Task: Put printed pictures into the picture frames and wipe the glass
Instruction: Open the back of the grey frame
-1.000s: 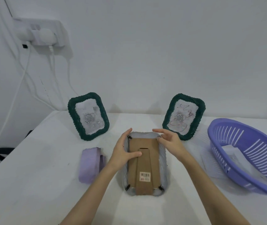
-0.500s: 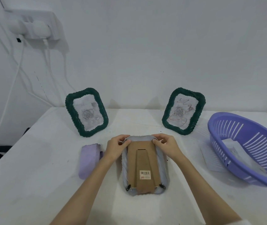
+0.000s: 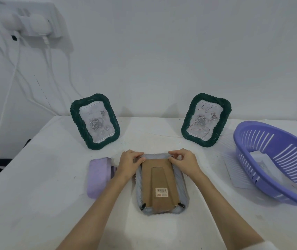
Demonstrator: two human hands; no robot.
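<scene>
The left hand (image 3: pixel 130 161) is set at the far left corner of a grey picture frame (image 3: pixel 181 184) lying face down, its fingers curled over the rim and its thumb laid against the edge of the brown cardboard backing (image 3: pixel 157 181). The right hand (image 3: pixel 185 161) is set the same way at the far right corner, fingers curled on the rim, thumb near the backing's top edge. Whether the small retaining tabs at these two corners are being pinched cannot be told; they are hidden under the fingers.

At the near edge of the backing two black turn clips (image 3: pixel 181 205) are seen, swung over the cardboard. The step in hand is judged to be the fastening of the backing at the far corners. It would be done well if the backing were pressed flat before each clip is turned, so that the print beneath is not creased, and if the frame were steadied by one hand while the other works.

A folded lilac cloth (image 3: pixel 98 175) lies just left of the frame, ready for the glass. Two dark green frames (image 3: pixel 95 121), already filled, stand upright against the wall. A purple basket (image 3: pixel 277 159) with loose papers is placed well to the right on the white table (image 3: pixel 35 204).
</scene>
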